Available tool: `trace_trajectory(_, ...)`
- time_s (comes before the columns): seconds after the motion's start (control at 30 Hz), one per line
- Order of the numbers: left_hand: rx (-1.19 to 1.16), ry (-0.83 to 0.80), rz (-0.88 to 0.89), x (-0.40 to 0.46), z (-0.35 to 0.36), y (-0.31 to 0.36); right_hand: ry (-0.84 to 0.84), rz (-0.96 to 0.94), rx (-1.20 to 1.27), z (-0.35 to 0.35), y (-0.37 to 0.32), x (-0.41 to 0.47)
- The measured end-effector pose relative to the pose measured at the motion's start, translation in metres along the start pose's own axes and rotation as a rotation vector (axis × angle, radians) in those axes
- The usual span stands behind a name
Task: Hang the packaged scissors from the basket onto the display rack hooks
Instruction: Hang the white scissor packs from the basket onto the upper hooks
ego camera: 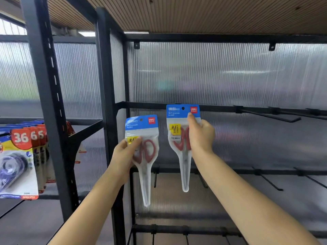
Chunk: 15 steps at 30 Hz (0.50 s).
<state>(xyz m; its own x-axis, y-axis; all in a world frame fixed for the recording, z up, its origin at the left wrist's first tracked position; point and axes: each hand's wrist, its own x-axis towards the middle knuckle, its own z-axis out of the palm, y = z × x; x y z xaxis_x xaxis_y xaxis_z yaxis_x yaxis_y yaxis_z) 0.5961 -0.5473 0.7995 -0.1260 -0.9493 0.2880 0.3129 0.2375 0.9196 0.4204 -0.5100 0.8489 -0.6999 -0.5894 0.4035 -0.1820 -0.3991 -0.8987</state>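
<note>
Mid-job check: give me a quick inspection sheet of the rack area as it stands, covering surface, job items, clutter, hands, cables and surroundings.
Surface: black display rack with horizontal rails; empty hooks jut out on the right, more on the rail below.
Job's things: two packaged scissors with red handles. The right pack is raised to the upper rail, its hang hole level with the rail; whether it sits on a hook cannot be told. The left pack is lower, off the rail.
Clutter: nothing seen.
Hands: left hand grips the left pack; right hand pinches the right pack.
Cables: nothing seen.
Surroundings: tape packs hang in the left bay; ribbed translucent back panel; wooden board overhead. Basket not in view.
</note>
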Motion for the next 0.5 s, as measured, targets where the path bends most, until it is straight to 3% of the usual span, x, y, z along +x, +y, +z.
trace_trajectory(0.5,-0.016,-0.027,-0.052,0.003,0.003,-0.010,0.000,0.021,-0.176,0.015,0.022,0.022)
